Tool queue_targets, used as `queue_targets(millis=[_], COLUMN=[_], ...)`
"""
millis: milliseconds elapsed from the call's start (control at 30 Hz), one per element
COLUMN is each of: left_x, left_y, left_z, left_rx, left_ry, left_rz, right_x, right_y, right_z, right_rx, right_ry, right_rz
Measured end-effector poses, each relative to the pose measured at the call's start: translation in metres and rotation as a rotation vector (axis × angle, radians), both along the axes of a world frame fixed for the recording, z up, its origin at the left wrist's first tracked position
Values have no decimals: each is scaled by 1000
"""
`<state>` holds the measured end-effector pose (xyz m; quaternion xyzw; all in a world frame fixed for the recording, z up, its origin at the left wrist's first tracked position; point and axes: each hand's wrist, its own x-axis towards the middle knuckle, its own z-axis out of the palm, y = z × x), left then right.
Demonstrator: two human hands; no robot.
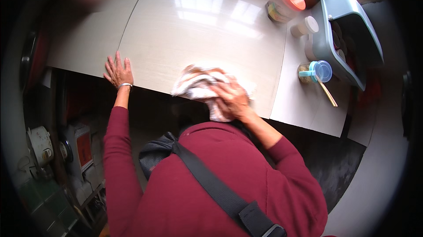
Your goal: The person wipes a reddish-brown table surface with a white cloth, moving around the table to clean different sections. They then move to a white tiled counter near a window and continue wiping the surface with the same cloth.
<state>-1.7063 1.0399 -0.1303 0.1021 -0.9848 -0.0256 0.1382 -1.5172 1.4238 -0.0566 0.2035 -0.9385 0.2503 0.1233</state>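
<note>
My left hand [118, 72] rests flat on the front edge of the pale tiled countertop [154, 39], fingers spread, with a bracelet [125, 85] at the wrist. It holds nothing. Bunched under my right hand [233, 98] is a white and brown patterned cloth [196, 83], lying on the counter near its front edge. Part of the cloth hangs over that edge. My fingers press down on the cloth and are slightly blurred.
At the right stand a light blue bin with a raised lid [328, 39], a blue-lidded jar [308, 72] with a stick-like handle [328, 94], a small white-lidded container [305, 26] and a clear orange-lidded jar [282, 8]. A white appliance [39, 144] sits below the counter, lower left.
</note>
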Motion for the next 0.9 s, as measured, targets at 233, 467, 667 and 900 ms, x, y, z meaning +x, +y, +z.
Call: queue_targets(millis=[233, 467, 667, 900], left_x=[3, 1, 5, 6], left_y=[10, 8, 9, 19], left_z=[9, 11, 13, 22], left_rx=[38, 14, 23, 64], left_ry=[11, -26, -12, -3], left_rz=[6, 5, 30, 10], right_x=[-94, -128, -69, -206], right_y=[70, -71, -26, 75], right_z=[-14, -9, 4, -30], right_rx=[153, -146, -94, 166], right_ry=[70, 96, -87, 159], right_rz=[-481, 26, 59, -508])
